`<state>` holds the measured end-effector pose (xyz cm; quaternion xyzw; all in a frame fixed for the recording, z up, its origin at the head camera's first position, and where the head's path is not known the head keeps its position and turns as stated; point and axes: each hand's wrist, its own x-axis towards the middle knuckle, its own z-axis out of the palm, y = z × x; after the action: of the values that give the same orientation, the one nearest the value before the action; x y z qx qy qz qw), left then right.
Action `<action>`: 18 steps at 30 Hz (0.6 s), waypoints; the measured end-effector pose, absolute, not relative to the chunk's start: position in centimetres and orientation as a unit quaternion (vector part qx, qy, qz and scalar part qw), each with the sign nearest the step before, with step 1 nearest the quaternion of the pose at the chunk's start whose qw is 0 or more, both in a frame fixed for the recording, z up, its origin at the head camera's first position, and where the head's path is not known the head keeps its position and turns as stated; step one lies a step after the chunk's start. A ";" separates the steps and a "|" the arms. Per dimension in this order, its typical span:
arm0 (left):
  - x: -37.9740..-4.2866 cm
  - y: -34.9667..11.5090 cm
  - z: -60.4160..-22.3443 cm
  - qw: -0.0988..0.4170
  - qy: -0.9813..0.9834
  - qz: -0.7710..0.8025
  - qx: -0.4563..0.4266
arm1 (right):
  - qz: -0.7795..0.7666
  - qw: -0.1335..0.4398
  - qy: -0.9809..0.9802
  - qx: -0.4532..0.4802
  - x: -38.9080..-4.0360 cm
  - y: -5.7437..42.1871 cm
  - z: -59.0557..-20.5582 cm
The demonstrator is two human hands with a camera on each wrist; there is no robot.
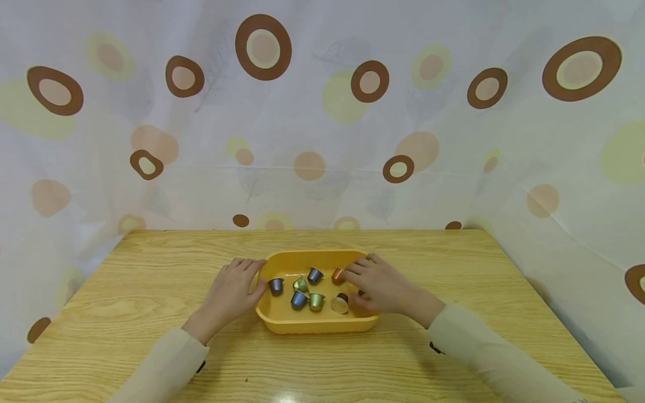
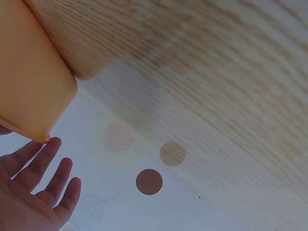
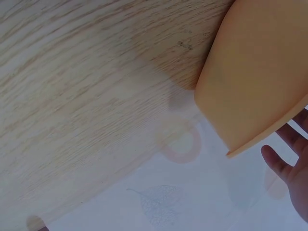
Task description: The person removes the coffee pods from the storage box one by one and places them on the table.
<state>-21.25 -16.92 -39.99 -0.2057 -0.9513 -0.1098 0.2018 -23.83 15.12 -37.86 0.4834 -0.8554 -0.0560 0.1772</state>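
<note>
A yellow plastic tray (image 1: 317, 326) holds several small coffee capsules. At its left end, my left hand (image 1: 229, 294) has relaxed fingers at the rim, and the left wrist view shows the fingertips against the rim's corner. My right hand (image 1: 380, 285) reaches over the right end with its fingers inside. Those fingertips are right at an orange capsule (image 1: 337, 275), and the thumb is near a black capsule with a pale round face (image 1: 340, 304). Also inside are a grey capsule (image 1: 275, 286), a dark blue one (image 1: 314, 275), a blue one (image 1: 299, 300) and a green one (image 1: 316, 302).
The tray stands on a wood-grain table (image 1: 176, 263). Behind and beside the table hangs a pale curtain (image 1: 302, 123) with brown and peach circles. Light sleeves (image 1: 161, 364) cover both forearms.
</note>
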 end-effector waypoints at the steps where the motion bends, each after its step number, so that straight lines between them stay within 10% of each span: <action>1: -21.2 -16.9 -40.0 0.201 -0.951 -0.110 -0.205 | -0.056 0.173 -0.854 0.487 -23.8 15.1 -37.9; 18: -21.3 -16.9 -40.0 0.209 -0.950 -0.106 -0.206 | -0.062 0.111 -0.839 0.529 -24.1 14.3 -37.7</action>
<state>-21.26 -16.89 -39.98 -0.2065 -0.9501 -0.1059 0.2086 -24.08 14.27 -37.73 0.5285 -0.8394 -0.0619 0.1105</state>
